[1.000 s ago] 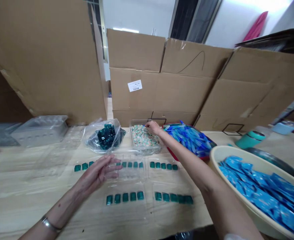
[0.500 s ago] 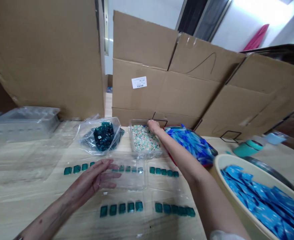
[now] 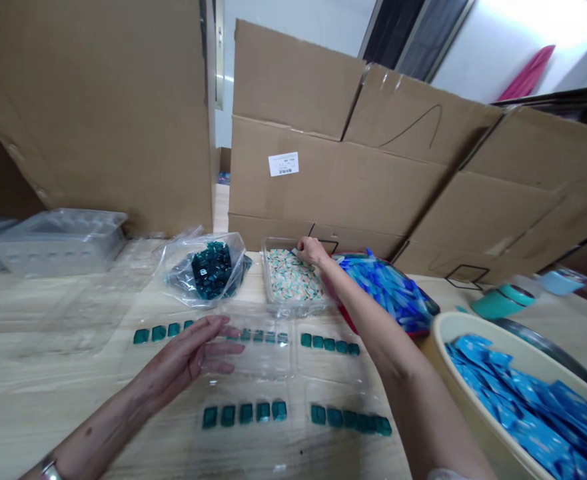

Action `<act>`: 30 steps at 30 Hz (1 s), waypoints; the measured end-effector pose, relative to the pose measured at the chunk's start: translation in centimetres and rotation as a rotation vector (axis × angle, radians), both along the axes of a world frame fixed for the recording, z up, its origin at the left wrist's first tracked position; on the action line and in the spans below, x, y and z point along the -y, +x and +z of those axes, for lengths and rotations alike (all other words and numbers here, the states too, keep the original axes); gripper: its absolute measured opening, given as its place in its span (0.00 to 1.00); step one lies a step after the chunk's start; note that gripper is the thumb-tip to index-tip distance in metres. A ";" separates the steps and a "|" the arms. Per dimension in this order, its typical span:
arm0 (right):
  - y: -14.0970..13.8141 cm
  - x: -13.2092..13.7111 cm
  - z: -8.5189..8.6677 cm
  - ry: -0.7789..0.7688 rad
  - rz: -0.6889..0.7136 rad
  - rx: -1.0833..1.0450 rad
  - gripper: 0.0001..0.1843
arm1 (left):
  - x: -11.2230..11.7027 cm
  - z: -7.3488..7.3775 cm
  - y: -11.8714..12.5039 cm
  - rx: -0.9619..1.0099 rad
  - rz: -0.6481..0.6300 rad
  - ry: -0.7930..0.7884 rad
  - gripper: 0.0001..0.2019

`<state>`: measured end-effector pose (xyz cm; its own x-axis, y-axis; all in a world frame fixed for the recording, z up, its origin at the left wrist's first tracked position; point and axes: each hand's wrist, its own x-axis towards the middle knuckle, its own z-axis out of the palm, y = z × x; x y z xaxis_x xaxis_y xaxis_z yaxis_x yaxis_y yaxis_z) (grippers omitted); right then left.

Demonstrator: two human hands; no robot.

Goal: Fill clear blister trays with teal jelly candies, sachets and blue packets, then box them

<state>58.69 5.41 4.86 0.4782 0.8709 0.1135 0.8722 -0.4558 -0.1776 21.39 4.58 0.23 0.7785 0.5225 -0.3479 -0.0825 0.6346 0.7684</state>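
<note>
My left hand (image 3: 196, 350) holds a clear plastic tray (image 3: 268, 365) by its left side, with some fingers showing through the plastic. Behind this tray a row of teal square pieces (image 3: 257, 337) is visible. My right hand (image 3: 313, 251) reaches to the far right corner of a clear container (image 3: 268, 283) full of small pale green and pink pieces (image 3: 296, 277). Its fingers are closed together at the pieces; what they grip is too small to tell. More teal squares lie in rows, one nearer me (image 3: 246, 413) and another at the right (image 3: 329, 344).
A clear bag of teal pieces (image 3: 212, 270) sits left of the container. Right of it is a red-rimmed tray of blue pieces (image 3: 388, 293). A cream tub (image 3: 440, 333) holds blue packets. Cardboard walls (image 3: 318, 173) stand behind, and a translucent bin (image 3: 58, 247) at far left.
The camera view has shifted slightly, moving the scene a little to the right. My right hand stays at the container's far corner, and my left hand keeps the clear tray.
</note>
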 end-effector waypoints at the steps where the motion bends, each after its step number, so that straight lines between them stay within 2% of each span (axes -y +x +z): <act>1: 0.0 0.2 0.3 0.000 0.013 -0.036 0.15 | 0.0 0.0 0.0 0.002 -0.003 0.001 0.15; 5: 0.3 1.3 1.2 -0.023 0.112 -0.369 0.13 | -0.1 -0.1 -0.1 0.010 -0.023 -0.002 0.15; 8: 0.3 2.0 1.0 -0.048 0.133 -0.613 0.10 | -0.1 -0.4 -0.1 0.010 -0.030 -0.008 0.15; 12: 0.1 2.4 0.4 -0.117 0.117 -0.482 0.10 | -0.1 -0.4 -0.1 0.012 -0.042 0.004 0.14; 16: 0.5 2.7 0.2 -0.063 0.101 -0.395 0.08 | 0.0 -0.2 -0.1 0.006 -0.061 0.018 0.14; 21: 1.3 3.0 0.5 0.017 0.134 -0.569 0.03 | -0.1 -0.3 -0.1 -0.001 -0.051 0.018 0.14; 24: 1.0 2.5 0.5 -0.018 0.156 -0.658 0.03 | -0.1 -0.3 -0.1 -0.004 -0.044 0.012 0.15; 30: -0.3 1.5 -0.3 -0.075 0.072 -0.437 0.07 | -0.2 -0.4 0.0 -0.013 -0.052 0.009 0.15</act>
